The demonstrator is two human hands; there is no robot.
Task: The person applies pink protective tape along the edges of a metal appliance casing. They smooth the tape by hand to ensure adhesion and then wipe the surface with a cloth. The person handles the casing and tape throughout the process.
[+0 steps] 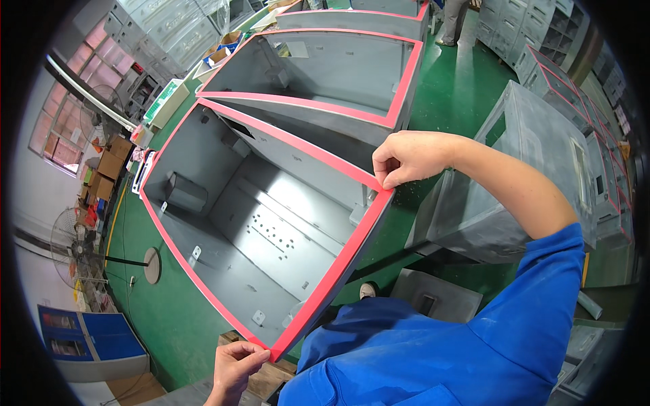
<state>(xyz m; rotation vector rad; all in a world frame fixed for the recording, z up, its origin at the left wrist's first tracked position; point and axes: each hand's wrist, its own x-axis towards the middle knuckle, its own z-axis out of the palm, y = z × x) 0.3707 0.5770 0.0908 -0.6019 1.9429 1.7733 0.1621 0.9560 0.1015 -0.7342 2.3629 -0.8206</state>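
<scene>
Left hand (233, 369) (lower centre) and right hand (409, 157) (right of centre) pinch red edging (332, 271) at cabinet (277, 203) corners, seemingly for tautness.

The left hand (235, 367) is cut off at the wrist by the lower edge, and the right hand (405, 159) curls its palm out of sight. The near box (244, 277) hides part of the 2nd box (338, 64), while the farthest box (393, 7) and a person (452, 20) run past the top edge. Blue clothing (433, 345) covers all but the toe of 1 shoe (367, 290); goods (89, 216) at left are too small to tell.
</scene>
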